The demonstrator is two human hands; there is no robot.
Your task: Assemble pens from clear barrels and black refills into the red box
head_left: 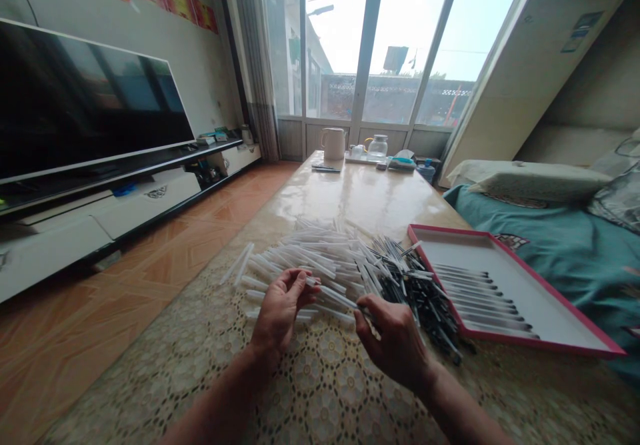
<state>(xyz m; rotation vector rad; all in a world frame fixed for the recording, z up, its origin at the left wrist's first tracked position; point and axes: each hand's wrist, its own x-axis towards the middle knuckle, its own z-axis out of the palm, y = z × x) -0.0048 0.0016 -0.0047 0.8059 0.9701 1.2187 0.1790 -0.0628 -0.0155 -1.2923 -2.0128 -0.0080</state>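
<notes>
A translucent white pen barrel [337, 296] slants between my two hands above the table. My left hand [280, 305] is closed, thumb and fingers pinching its upper-left end. My right hand [393, 331] is closed at the lower-right end, where a small dark part shows at the fingertips; I cannot tell whether that is a separate refill. Behind my hands spreads a loose pile of white pen barrels [310, 248]. Just beyond my right hand lies a heap of black-ended pen refills [425, 305], some overlapping the barrels.
To the right, a pink-edged tray [555, 291] holds a row of several pens [485, 301]. A patterned cloth [320, 391] covers the table. At its far end stand a beige jug [334, 143], a glass pot [378, 147] and a tissue pack [403, 159]. A teal-covered sofa [505, 218] borders the right side.
</notes>
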